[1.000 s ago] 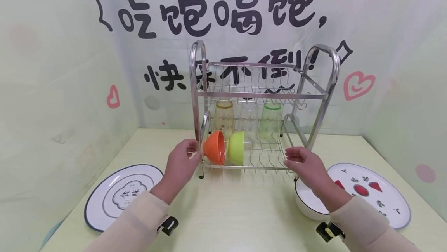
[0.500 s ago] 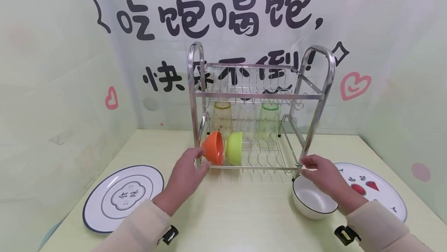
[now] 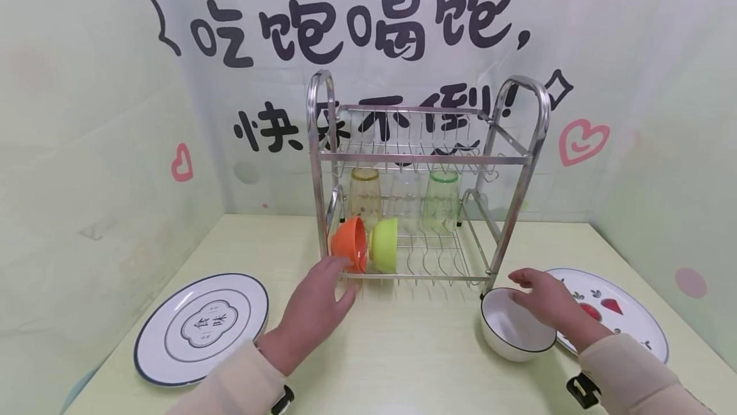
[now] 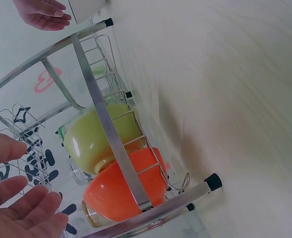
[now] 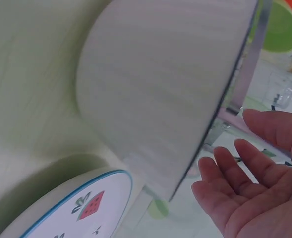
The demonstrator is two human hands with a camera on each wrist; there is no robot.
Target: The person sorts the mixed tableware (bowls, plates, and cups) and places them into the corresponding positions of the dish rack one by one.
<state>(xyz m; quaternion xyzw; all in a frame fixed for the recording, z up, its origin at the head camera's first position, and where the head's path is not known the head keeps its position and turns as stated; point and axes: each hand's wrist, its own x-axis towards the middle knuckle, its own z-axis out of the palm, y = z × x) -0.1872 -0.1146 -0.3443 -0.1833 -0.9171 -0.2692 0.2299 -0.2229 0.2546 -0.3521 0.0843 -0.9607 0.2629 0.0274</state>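
My left hand (image 3: 315, 305) hovers before the lower left corner of the metal dish rack (image 3: 426, 159), fingers loosely bent and holding nothing. Close to its fingertips, an orange bowl (image 3: 348, 245) stands on its side on the lower tier, and a lime-green bowl (image 3: 384, 246) stands likewise beside it. In the left wrist view the fingers (image 4: 34, 208) are spread apart from both bowls. My right hand (image 3: 547, 303) is over the right rim of a white bowl (image 3: 509, 338) with a dark edge. The right wrist view has its relaxed fingers (image 5: 225, 166) near that rim, gripping nothing.
Upside-down glasses, yellowish (image 3: 365, 194), clear (image 3: 405, 201) and green (image 3: 442, 197), stand at the back of the lower tier. A blue-rimmed plate (image 3: 155, 344) lies at left. A fruit-patterned plate (image 3: 636, 319) lies at right, partly behind the right hand. A printed cloth backs the table.
Both hands have drawn back from the rack's sides toward the table's front. The right hand has also moved right, over the white bowl. The dishes stay in place.
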